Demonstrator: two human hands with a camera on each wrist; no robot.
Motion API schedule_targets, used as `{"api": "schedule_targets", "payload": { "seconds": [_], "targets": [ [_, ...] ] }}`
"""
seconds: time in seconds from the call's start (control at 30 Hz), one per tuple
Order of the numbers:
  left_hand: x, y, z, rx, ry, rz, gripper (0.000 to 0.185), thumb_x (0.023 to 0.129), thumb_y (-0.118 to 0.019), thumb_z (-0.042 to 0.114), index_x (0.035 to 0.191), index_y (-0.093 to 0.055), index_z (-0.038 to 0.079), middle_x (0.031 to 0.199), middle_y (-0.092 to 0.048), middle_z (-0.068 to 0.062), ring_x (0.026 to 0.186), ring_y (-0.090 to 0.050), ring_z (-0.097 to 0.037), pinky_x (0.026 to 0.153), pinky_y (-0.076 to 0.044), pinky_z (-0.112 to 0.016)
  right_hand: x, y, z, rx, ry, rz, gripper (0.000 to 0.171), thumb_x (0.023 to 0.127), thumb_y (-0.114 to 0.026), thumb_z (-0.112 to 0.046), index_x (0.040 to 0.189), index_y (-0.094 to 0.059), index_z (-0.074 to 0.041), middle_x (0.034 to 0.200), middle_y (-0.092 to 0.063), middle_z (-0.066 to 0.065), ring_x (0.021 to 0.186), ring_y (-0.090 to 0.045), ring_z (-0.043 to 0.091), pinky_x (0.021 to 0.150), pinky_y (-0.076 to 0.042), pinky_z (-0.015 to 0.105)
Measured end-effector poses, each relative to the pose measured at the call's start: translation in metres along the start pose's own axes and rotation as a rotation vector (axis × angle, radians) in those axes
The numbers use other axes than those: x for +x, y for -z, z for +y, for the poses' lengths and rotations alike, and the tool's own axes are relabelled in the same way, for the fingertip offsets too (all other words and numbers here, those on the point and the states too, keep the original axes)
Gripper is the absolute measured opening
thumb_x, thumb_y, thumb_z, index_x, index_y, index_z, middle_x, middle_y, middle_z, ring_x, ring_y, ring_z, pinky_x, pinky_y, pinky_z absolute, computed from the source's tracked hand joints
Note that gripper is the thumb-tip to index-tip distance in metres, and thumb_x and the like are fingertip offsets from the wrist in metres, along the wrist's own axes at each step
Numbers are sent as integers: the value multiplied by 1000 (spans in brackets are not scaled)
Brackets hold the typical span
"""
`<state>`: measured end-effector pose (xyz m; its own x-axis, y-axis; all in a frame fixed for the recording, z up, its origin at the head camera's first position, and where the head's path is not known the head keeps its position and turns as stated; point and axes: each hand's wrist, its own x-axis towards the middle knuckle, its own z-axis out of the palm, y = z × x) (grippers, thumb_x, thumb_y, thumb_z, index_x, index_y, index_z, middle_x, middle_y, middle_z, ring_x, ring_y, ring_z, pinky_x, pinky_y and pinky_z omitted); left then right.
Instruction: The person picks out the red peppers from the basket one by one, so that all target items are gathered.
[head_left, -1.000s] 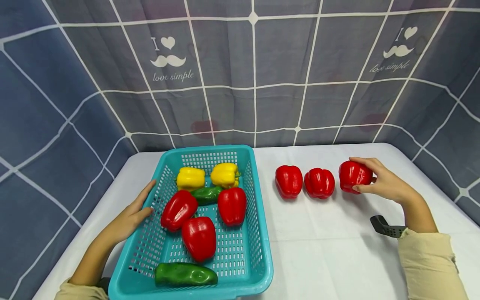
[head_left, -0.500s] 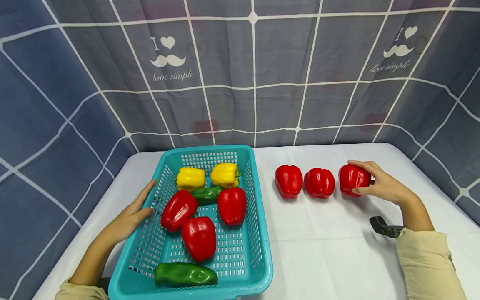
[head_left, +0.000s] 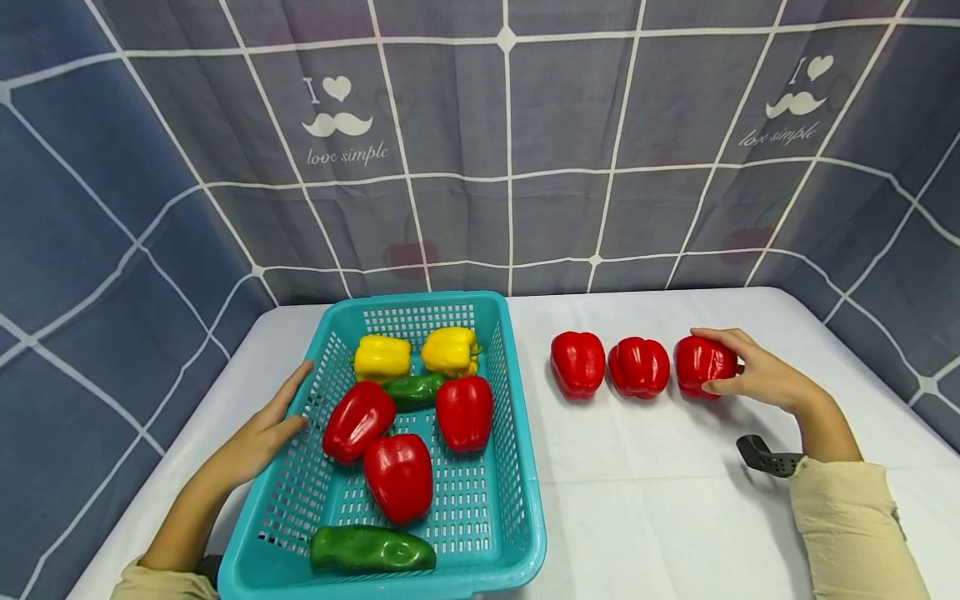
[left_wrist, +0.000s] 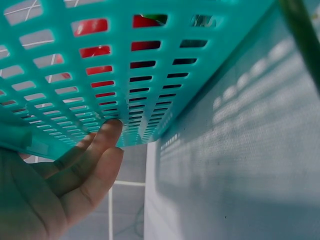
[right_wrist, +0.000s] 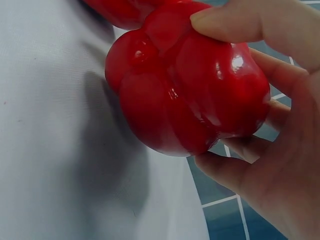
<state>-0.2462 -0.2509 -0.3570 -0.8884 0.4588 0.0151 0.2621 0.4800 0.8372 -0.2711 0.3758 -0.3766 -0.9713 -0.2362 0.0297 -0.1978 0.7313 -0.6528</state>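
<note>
My right hand (head_left: pixel 761 375) grips a red bell pepper (head_left: pixel 701 365) at the right end of a row on the white table. Up close in the right wrist view, the thumb lies across the upper side of the glossy, lobed pepper (right_wrist: pixel 175 85) and the other fingers are behind it. Two more red bell peppers, one in the middle (head_left: pixel 639 367) and one at the left (head_left: pixel 577 364), complete the row. My left hand (head_left: pixel 258 437) rests along the left side of a teal basket (head_left: pixel 534 500). In the left wrist view, several fingers (left_wrist: pixel 107 137) touch its perforated outer wall.
Inside the basket lie two yellow bell peppers, one left (head_left: pixel 382 358) and one right (head_left: pixel 450 350), several red ones (head_left: pixel 399 479), a short green pepper (head_left: pixel 414 392) and a long green pepper (head_left: pixel 372 548). A grey checked curtain (head_left: pixel 465 217) stands behind the white tabletop (head_left: pixel 637 517).
My right hand has lowered the red bell pepper and shifted it slightly left, closer to the middle one in the row. The left hand and the basket have stayed put.
</note>
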Motion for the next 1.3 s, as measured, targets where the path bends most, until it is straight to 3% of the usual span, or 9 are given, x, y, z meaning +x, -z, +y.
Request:
{"api": "schedule_targets", "payload": {
  "seconds": [0.17,0.3,0.57,0.93,1.3],
  "targets": [
    [0,-1,-1,-7,-5,1,66,92,-30,3,146,7,8,145,-4,-35,108,-43,-56,62,-56,-38,1,-2,1,-3,-8,-8,76,73,-70,-12,139,-32,-8,124,-36,17,107,-37,26,72,-47,26],
    [-1,-1,-2,-6,-11,3,66,92,-30,3,146,6,8,146,-4,-35,108,-42,-57,62,-56,-39,2,-3,2,9,-12,-21,78,71,-71,-12,138,-32,-7,124,-35,20,109,-37,35,71,-48,28],
    [-1,-2,-3,-5,-13,9,65,92,-31,4,146,5,6,145,-5,-36,107,-43,-58,61,-56,-38,3,-3,1,21,-23,-44,79,71,-71,-12,139,-30,-6,126,-33,23,111,-36,40,73,-47,33],
    [0,-1,-4,3,-39,12,66,92,-32,4,146,6,7,145,-5,-36,112,-39,-57,64,-56,-39,1,-4,2,45,-17,-57,80,72,-70,-12,140,-29,-7,128,-31,22,112,-35,38,74,-47,34],
    [-1,-2,-3,2,-16,13,66,92,-31,4,147,5,7,146,-4,-34,111,-38,-58,63,-56,-39,-1,-1,5,83,-36,-84,85,72,-69,-15,143,-23,-9,134,-26,25,116,-30,42,76,-47,35]
  ]
}}
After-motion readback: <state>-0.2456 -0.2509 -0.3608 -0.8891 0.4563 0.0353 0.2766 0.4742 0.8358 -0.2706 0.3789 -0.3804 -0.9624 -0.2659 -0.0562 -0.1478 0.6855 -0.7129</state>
